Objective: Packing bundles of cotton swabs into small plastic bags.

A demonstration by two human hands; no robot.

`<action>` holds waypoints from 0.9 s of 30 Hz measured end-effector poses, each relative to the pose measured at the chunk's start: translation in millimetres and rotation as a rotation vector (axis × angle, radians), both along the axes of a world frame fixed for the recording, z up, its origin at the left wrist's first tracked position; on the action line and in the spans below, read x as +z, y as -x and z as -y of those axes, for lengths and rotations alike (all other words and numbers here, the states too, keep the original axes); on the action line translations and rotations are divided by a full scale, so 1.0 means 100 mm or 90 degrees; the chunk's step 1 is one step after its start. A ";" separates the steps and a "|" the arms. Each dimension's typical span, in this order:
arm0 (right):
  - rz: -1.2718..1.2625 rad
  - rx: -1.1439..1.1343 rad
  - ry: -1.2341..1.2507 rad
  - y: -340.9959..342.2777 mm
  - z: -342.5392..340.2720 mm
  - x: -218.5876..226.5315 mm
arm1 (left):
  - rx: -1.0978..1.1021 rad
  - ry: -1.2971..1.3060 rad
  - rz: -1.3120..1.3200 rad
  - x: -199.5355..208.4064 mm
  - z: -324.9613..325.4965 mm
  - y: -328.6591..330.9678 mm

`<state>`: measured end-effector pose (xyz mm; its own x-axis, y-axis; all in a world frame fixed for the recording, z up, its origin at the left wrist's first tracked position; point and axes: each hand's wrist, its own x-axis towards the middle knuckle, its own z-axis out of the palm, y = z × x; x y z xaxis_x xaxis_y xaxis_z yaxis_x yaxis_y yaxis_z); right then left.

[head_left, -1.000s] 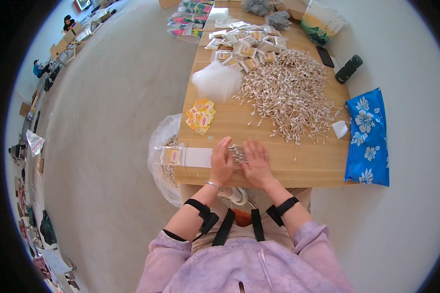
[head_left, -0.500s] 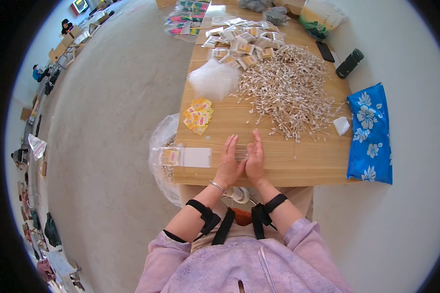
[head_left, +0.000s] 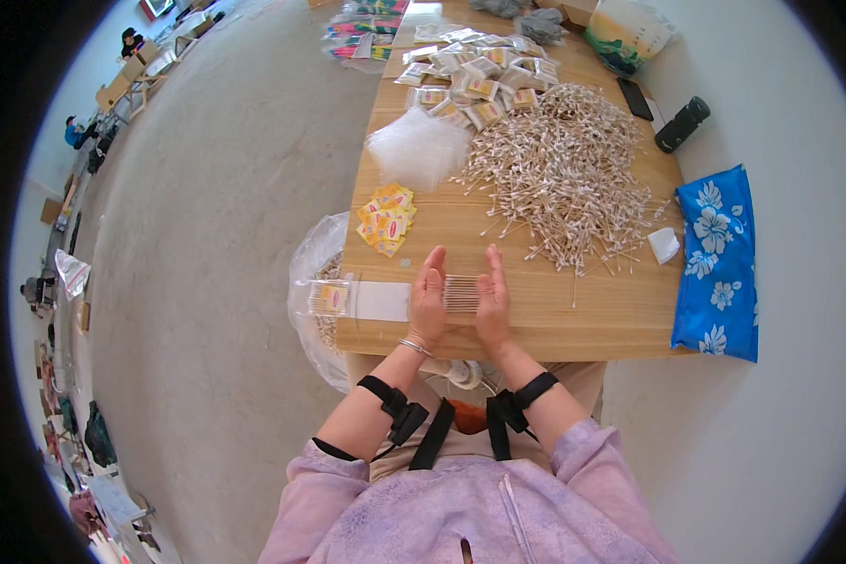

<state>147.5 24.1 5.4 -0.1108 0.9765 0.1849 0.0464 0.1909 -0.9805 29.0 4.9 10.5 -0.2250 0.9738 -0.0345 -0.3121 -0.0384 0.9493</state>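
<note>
The head view has the table point(head_left: 545, 324) as its largest thing; the clock directions here are read from the row of swabs point(head_left: 462, 293) between the two hands, near the table's near edge. A loose heap point(head_left: 573, 160) of more swabs spreads between one and two o'clock. At three o'clock a blue packet point(head_left: 719, 273) with white flowers lies along the table's right edge. At twelve o'clock, well apart from the hands, filled packs point(head_left: 482, 89) are piled up, touching the heap. A clear bag point(head_left: 303, 258) sits beside the table at nine o'clock. Clear sleeves point(head_left: 415, 150) lie in a stack between eleven and twelve.

The left hand point(head_left: 428, 305) and the right hand point(head_left: 492, 305) stand on edge, palms facing, fingers straight rather than curled. The row lies between them, its sticks running from nine to three, one palm at either end; how hard they press I cannot tell.

Yellow cards point(head_left: 385, 221) overlap in a group between ten and eleven. A bottle point(head_left: 682, 125) is at two o'clock, with a phone point(head_left: 635, 98) just beside it. A white card point(head_left: 383, 302) lies at nine, next to the left hand. A white scrap point(head_left: 664, 246) rests between two and three.
</note>
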 end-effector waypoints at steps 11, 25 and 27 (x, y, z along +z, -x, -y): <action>0.834 0.192 -0.187 -0.15 0.24 0.20 | 0.012 0.002 0.132 -0.07 -0.01 0.01; 0.098 -0.003 0.023 -0.21 0.07 0.05 | 0.045 -0.017 0.119 -0.05 0.01 0.03; -0.007 -0.045 0.084 -0.15 0.04 0.04 | 0.024 -0.013 0.094 -0.07 0.02 0.03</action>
